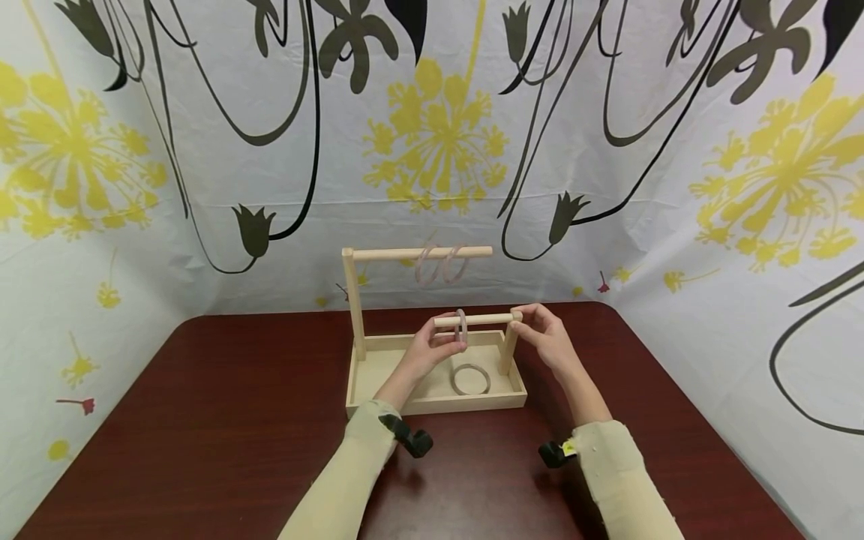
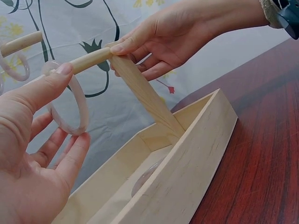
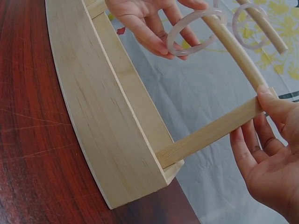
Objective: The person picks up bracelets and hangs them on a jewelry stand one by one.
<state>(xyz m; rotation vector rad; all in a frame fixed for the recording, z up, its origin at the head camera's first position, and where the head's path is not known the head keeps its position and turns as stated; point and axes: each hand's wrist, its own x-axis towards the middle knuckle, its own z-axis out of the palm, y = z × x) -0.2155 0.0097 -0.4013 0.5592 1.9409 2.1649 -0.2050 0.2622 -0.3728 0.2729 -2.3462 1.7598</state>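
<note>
A pale, translucent bangle [image 1: 464, 334] hangs around the lower rod [image 1: 489, 319] of a wooden stand. My left hand [image 1: 422, 352] holds this bangle near the rod's free end. In the left wrist view, its thumb lies at the bangle's top and fingertips [image 2: 83, 140] touch its bottom. Where the rod meets the short post [image 3: 210, 128], my right hand [image 1: 550, 341] grips the post's top between thumb and fingers. Another bangle [image 1: 453, 379] lies flat in the stand's tray base [image 1: 432, 407]. Two more, including a pinkish bangle [image 1: 418, 270], hang on the upper rod [image 1: 385, 255].
The stand rests on a dark red-brown table [image 1: 223, 420], near its back edge. A taller post [image 1: 355, 307] carries the upper rod at left, behind the lower one. A patterned curtain [image 1: 290, 180] hangs behind and along both sides.
</note>
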